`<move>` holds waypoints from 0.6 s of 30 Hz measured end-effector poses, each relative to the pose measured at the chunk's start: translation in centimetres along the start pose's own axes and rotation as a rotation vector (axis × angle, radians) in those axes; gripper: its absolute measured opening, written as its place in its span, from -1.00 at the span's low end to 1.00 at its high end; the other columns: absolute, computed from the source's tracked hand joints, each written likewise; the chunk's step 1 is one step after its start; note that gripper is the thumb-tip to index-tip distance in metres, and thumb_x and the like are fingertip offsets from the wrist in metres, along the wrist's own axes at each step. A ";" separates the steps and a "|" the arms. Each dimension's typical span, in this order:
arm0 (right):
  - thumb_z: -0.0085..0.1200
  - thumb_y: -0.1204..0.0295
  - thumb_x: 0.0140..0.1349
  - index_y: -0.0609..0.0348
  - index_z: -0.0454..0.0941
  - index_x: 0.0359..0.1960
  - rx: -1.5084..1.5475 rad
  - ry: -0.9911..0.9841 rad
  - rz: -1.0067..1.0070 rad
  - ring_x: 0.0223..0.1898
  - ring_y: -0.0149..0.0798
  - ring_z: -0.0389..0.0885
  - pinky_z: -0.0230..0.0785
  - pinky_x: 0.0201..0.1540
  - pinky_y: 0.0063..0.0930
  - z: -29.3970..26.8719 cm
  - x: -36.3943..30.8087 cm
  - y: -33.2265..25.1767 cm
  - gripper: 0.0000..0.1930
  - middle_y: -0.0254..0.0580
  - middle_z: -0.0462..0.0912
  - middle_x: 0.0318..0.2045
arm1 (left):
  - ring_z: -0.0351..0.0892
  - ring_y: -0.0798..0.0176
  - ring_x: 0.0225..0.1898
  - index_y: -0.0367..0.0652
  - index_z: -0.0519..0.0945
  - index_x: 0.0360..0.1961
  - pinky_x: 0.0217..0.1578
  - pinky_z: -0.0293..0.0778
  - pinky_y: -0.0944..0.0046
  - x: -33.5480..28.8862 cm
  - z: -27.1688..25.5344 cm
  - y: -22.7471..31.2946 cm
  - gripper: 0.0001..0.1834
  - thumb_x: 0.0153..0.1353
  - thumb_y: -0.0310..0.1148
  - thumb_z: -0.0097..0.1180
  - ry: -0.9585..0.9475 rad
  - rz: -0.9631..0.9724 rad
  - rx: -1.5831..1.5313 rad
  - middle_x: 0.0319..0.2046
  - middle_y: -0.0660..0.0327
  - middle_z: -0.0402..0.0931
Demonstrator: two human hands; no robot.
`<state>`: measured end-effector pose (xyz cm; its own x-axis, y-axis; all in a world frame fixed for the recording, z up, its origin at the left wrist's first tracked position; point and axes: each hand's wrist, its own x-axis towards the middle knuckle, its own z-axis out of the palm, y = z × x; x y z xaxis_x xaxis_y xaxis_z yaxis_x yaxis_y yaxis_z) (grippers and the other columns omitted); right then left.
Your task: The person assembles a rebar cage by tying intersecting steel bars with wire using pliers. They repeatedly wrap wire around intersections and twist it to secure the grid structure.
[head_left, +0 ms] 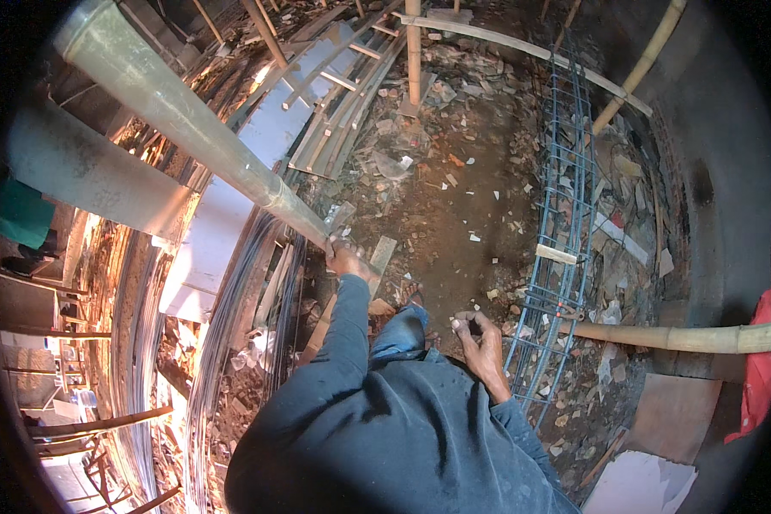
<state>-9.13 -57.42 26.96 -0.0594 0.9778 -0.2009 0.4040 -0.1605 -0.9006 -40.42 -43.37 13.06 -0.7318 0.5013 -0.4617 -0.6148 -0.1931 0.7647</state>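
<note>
A thick bamboo pole (pixel 197 120) slants from the upper left toward the middle. My left hand (pixel 349 257) is closed around its nearer end, the fingers partly hidden. To the right, in front of my body, my right hand (pixel 481 343) is held with thumb and fingers pinched together. A small pale speck shows at the fingertips, too small to name. Just right of this hand runs a long cage of tied blue-grey rebar (pixel 565 171), lying on the rubble, apart from the hand.
A short wooden piece (pixel 557 254) lies across the rebar cage. Another bamboo pole (pixel 677 337) extends to the right, toward a red sheet (pixel 758 368). Bundled steel rods (pixel 223 343) and stacked planks (pixel 351 111) lie left. An upright bamboo post (pixel 414 51) stands ahead on debris-strewn ground.
</note>
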 end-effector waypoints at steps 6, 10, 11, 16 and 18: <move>0.23 0.30 0.38 0.28 0.70 -0.09 0.030 -0.060 0.025 -0.28 -0.21 0.75 0.55 -0.17 -0.31 0.5 0.9 0.1 -0.73 -0.03 0.77 -0.34 | 0.20 0.39 -0.54 0.00 0.53 0.03 -0.46 0.27 0.26 -1.7 0.8 -0.2 -0.82 0.49 -0.35 -0.05 0.078 -0.098 -0.015 -0.40 0.38 0.30; 0.23 0.31 0.39 0.29 0.70 -0.09 -0.017 -0.112 -0.041 -0.27 -0.24 0.73 0.54 -0.17 -0.34 1.0 1.2 -0.3 -0.74 -0.06 0.76 -0.31 | 0.32 0.42 -0.52 -0.29 0.51 0.12 -0.57 0.29 0.39 -1.8 1.0 1.6 -0.73 0.51 -0.45 -0.10 0.045 -0.123 -0.096 -0.42 0.30 0.43; 0.22 0.32 0.40 0.29 0.69 -0.09 -0.015 -0.127 -0.044 -0.28 -0.30 0.70 0.52 -0.17 -0.37 1.0 1.2 -0.4 -0.74 -0.11 0.74 -0.32 | 0.31 0.42 -0.52 -0.32 0.51 0.12 -0.57 0.28 0.39 -1.7 0.7 1.8 -0.73 0.51 -0.45 -0.11 -0.002 -0.106 -0.094 -0.43 0.31 0.42; 0.21 0.36 0.41 0.31 0.68 -0.08 -0.075 -0.117 -0.039 -0.26 -0.29 0.69 0.53 -0.16 -0.34 1.3 1.4 -0.6 -0.76 -0.12 0.73 -0.28 | 0.27 0.47 -0.53 -0.28 0.53 0.12 -0.57 0.25 0.43 -0.7 -0.6 1.1 -0.72 0.52 -0.42 -0.10 -0.134 -0.062 -0.126 -0.46 0.37 0.36; 0.21 0.37 0.40 0.32 0.68 -0.07 -0.046 -0.078 0.037 -0.23 -0.25 0.70 0.53 -0.13 -0.31 1.3 1.7 -1.0 -0.76 -0.09 0.72 -0.23 | 0.26 0.48 -0.53 -0.25 0.54 0.12 -0.57 0.22 0.44 -0.7 -0.5 0.7 -0.72 0.53 -0.38 -0.07 -0.182 -0.047 -0.092 -0.47 0.40 0.34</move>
<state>-10.83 -55.80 26.97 -0.1136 0.9577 -0.2646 0.4485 -0.1882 -0.8738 -40.48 -44.26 13.75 -0.6414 0.6542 -0.4008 -0.6776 -0.2380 0.6959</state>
